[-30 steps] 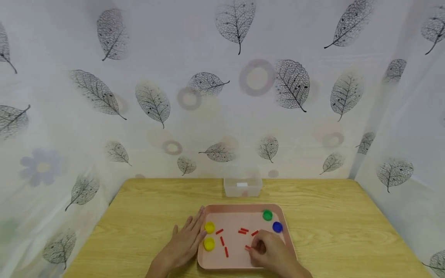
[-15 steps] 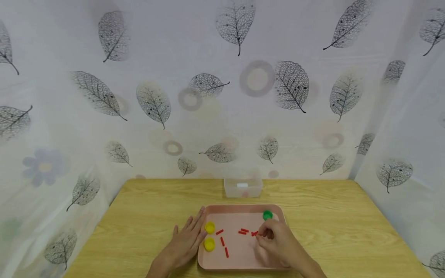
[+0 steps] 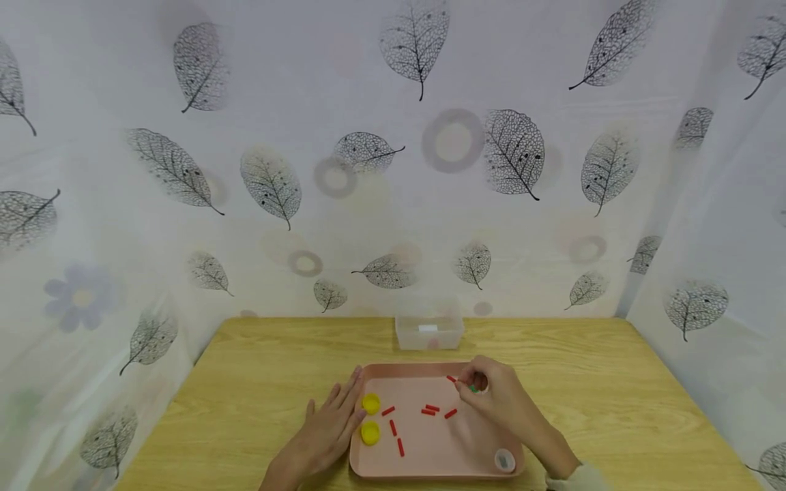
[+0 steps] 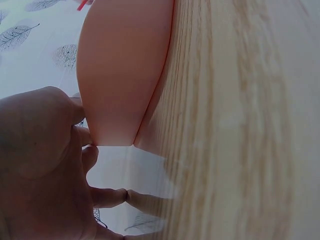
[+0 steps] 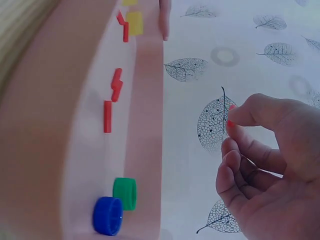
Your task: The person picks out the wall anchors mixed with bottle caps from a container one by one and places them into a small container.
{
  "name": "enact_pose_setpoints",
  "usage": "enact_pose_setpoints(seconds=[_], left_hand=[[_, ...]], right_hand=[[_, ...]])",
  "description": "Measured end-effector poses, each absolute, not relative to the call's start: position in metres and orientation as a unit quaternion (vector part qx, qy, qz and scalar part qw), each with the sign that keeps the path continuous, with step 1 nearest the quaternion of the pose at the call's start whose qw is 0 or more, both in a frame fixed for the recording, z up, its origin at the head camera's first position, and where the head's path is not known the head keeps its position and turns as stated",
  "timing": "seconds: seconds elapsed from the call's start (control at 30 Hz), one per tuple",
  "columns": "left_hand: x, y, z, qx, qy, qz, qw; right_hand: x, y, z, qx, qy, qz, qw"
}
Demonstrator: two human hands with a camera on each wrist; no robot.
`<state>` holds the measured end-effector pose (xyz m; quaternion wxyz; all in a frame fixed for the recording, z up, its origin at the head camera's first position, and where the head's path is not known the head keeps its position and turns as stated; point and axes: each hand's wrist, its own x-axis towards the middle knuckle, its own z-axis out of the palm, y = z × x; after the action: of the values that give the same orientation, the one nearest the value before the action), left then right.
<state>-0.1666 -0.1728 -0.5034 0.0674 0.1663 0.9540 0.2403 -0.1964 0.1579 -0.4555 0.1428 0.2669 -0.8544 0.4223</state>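
My right hand (image 3: 500,395) pinches a short red stick (image 3: 451,378) between thumb and index finger, above the tray's far right part. Under that hand, a green bottle cap (image 3: 474,389) shows only in part. A blue bottle cap (image 5: 108,216) beside the green one appears in the right wrist view, but the hand covers it in the head view. With fingers extended, my left hand (image 3: 325,429) rests against the left rim of the pink tray (image 3: 424,450). Two yellow caps (image 3: 371,403) lie inside that rim. Several red sticks (image 3: 393,427) are scattered over the tray's middle and left.
A small white round object (image 3: 505,461) with a grey window sits in the tray's front right corner. Behind the tray stands a clear plastic box (image 3: 428,335). The wooden table (image 3: 614,395) ends at a leaf-patterned curtain (image 3: 522,273).
My right hand has carried a red stick from the tray's front middle up and right toward the green cap. The white round object has come into sight. My left hand stays put.
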Motion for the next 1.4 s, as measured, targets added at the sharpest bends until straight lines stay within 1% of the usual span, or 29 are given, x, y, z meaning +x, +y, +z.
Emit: enact_pose_setpoints(seconds=[0.17, 0.4, 0.63, 0.87, 1.27, 1.4], left_hand=[[-0.166, -0.173, -0.503, 0.167, 0.955, 0.237, 0.063], [-0.163, -0.171, -0.502, 0.165, 0.956, 0.236, 0.060], [-0.162, -0.169, -0.501, 0.166, 0.953, 0.244, 0.063], [-0.161, -0.170, -0.502, 0.167, 0.953, 0.246, 0.052], [-0.159, -0.169, -0.503, 0.163, 0.955, 0.241, 0.059], [-0.158, -0.168, -0.503, 0.161, 0.955, 0.241, 0.059]], right_hand=[[-0.210, 0.156, -0.449, 0.246, -0.864, 0.412, 0.154], [-0.228, 0.154, -0.445, 0.250, -0.863, 0.402, 0.177], [-0.239, 0.155, -0.442, 0.225, -0.871, 0.405, 0.163], [-0.257, 0.152, -0.441, 0.227, -0.870, 0.399, 0.180], [-0.288, 0.140, -0.439, 0.217, -0.870, 0.396, 0.197], [-0.297, 0.136, -0.441, 0.209, -0.873, 0.397, 0.188]])
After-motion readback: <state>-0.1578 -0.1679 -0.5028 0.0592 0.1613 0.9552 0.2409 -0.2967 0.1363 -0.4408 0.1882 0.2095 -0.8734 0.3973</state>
